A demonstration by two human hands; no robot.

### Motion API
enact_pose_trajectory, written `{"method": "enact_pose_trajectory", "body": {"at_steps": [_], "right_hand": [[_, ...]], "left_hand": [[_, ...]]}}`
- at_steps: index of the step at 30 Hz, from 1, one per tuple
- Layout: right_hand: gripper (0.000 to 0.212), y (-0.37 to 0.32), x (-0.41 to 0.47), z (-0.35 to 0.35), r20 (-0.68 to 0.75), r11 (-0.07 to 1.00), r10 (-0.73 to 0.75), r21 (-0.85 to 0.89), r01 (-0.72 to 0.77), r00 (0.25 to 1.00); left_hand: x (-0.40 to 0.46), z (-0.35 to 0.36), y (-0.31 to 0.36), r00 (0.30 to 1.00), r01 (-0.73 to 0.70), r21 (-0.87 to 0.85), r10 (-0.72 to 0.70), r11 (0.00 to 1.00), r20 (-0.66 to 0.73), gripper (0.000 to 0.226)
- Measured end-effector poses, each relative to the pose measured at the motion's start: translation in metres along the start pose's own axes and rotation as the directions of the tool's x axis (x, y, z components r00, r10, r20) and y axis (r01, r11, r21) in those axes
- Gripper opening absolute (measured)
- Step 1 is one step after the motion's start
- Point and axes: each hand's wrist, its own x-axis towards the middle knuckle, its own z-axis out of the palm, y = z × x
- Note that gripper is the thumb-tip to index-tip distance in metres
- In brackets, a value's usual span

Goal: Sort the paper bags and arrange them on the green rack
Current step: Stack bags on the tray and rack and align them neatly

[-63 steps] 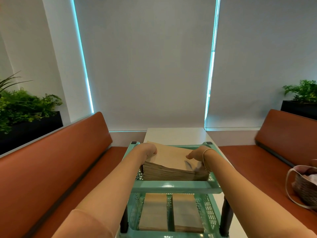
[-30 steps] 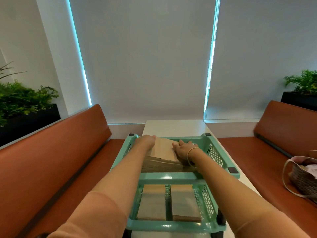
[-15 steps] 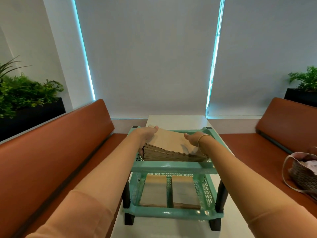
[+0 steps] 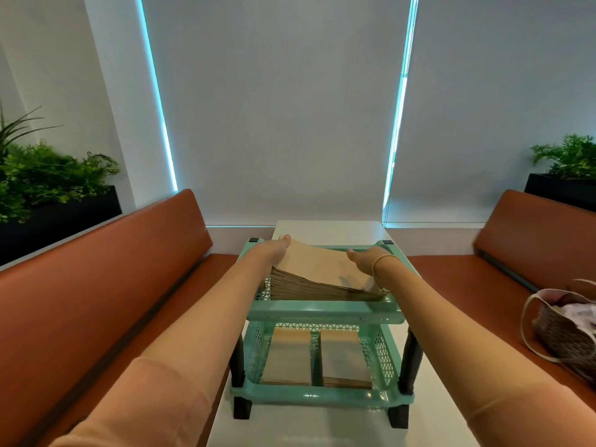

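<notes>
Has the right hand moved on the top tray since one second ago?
Yes. The right hand has gone from the middle of the paper bag stack toward the right rim of the green rack.

Soft, dim daylight glows cyan along blind edges (image 4: pixel 397 124); wide-angle distortion bends the margins.

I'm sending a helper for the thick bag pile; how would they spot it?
Find the green rack on the white table between the benches. The tall stack of paper bags sits tilted in its upper tray, unlike the two flat piles below.
</notes>
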Motion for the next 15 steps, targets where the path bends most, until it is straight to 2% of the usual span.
{"method": "enact_pose_trajectory", "body": {"at_steps": [3, 6, 8, 11, 13, 15], "right_hand": [[0.057, -0.003, -0.012, -0.008, -0.076, 0.996, -0.076, -0.053, 0.072, 0.994], [0.048, -0.007, -0.024, -0.017, -0.157, 0.986, -0.148, -0.106, 0.132, 0.976], [0.046, -0.008, -0.033, -0.023, -0.176, 0.980, -0.176, -0.119, 0.157, 0.968], [0.041, -0.008, -0.049, -0.027, -0.066, 0.982, -0.165, 0.087, 0.170, 0.984], [0.030, -0.007, -0.065, -0.028, 0.034, 0.966, -0.164, 0.208, 0.153, 0.986], [0.024, -0.002, -0.078, -0.026, 0.133, 0.962, -0.168, 0.239, 0.133, 0.977]], "left_hand": [[-0.017, -0.001, 0.006, 0.992, -0.067, 0.040, 0.071, 0.997, -0.105, 0.070], [-0.035, -0.004, 0.014, 0.954, -0.180, 0.040, 0.185, 0.983, -0.234, 0.070], [-0.048, -0.003, 0.015, 0.942, -0.214, 0.022, 0.213, 0.976, -0.261, 0.073], [-0.072, 0.003, 0.017, 0.924, -0.258, 0.068, 0.267, 0.964, -0.274, 0.064], [-0.088, 0.007, 0.017, 0.928, -0.290, 0.045, 0.292, 0.956, -0.230, 0.042], [-0.105, 0.013, 0.013, 0.948, -0.296, 0.001, 0.294, 0.955, -0.121, 0.021]]}}
